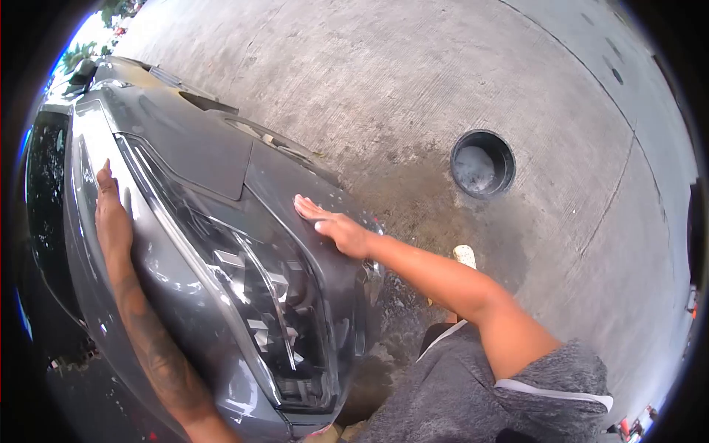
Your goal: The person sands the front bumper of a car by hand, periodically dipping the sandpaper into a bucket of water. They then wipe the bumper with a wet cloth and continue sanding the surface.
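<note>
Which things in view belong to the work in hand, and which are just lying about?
Seemingly in use:
Grey car
Left hand, against its hood
Right hand, beside its headlight

Lying about:
Dark bucket, apart on the concrete; whether it serves the work is unclear

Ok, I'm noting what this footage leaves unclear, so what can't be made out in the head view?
- Left hand: its palm is hidden by the back of the hand.
- Right hand: likewise; anything thin under it would be out of sight.
- Tub: its pale contents are too indistinct to identify.
- Car: its nearest end is cut off by the bottom edge.
- Coloured things at lower right: too small and blurred.
</note>
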The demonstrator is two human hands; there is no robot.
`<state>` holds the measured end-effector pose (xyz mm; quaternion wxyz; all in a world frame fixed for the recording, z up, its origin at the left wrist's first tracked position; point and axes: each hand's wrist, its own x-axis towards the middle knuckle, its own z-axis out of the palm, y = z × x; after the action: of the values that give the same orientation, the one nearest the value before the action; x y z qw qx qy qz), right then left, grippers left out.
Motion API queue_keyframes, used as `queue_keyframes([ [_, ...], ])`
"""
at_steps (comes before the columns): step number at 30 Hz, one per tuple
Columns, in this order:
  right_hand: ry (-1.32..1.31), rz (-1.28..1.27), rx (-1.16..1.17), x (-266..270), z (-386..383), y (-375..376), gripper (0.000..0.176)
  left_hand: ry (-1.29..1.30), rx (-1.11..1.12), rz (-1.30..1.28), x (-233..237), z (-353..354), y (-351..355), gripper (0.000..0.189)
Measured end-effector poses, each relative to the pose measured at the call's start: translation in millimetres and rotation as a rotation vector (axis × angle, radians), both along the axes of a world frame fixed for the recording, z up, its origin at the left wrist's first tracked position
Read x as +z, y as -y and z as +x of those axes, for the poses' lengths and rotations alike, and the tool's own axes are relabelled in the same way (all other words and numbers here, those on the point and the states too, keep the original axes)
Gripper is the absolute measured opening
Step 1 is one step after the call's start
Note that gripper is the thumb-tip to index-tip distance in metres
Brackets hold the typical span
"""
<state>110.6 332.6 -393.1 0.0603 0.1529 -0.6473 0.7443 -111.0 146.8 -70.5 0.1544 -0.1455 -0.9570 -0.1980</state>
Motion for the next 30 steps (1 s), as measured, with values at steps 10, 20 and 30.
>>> queue_keyframes([
  [10,-0.144,-0.075,0.138,-10,-60,-15,0.064,-0.01,-0.055,0.037,-1,-11,23,0.082],
  [20,-0.162,0.045,0.164,15,-47,-10,0.068,-0.014,-0.048,0.028,1,-11,17,0.08],
  [30,-0.072,0.018,0.134,14,-40,-9,0.066,-0.039,-0.059,0.033,1,-12,13,0.081],
])
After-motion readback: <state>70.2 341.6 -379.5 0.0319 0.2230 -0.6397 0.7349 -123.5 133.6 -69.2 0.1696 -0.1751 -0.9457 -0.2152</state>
